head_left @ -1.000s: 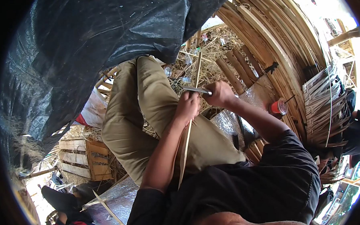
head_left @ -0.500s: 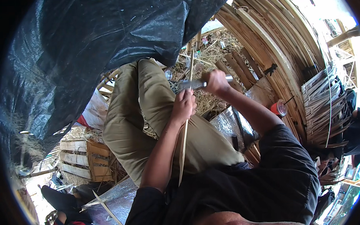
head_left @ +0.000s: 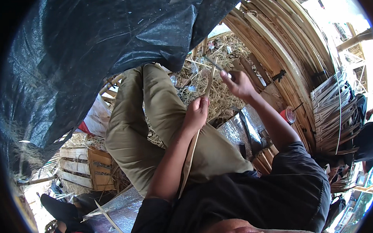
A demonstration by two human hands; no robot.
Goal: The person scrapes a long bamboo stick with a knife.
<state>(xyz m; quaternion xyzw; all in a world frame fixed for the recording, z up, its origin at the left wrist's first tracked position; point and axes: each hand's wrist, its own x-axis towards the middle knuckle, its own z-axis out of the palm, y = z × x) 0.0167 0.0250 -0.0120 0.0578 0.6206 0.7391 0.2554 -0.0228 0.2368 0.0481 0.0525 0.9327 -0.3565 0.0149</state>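
My left hand (head_left: pixel 196 114) is closed around a long, thin bamboo strip (head_left: pixel 210 81). The strip's lower part runs down over my right thigh along my left forearm, and its upper end sticks out above my fist. To the right, my right hand (head_left: pixel 238 85) grips a knife (head_left: pixel 209 59) whose handle is mostly hidden by the fingers. Its narrow blade points up and left, seen edge-on, close to the strip's upper end. Whether blade and strip touch I cannot tell. Both hands are above my right knee and the littered ground.
Black plastic sheeting (head_left: pixel 108 36) hangs across the upper left. Bundled wooden slats (head_left: pixel 275 42) curve along the right, near a red-sided cup (head_left: pixel 289 115). Silvery sheeting (head_left: pixel 239 128) lies under my right arm. A slatted crate (head_left: pixel 75 167) stands left; straw (head_left: pixel 225 94) covers the ground.
My right hand has moved slightly right, and the knife has turned from broadside across the strip to pointing up and left. My left hand has shifted slightly right and down, with the strip tilting.
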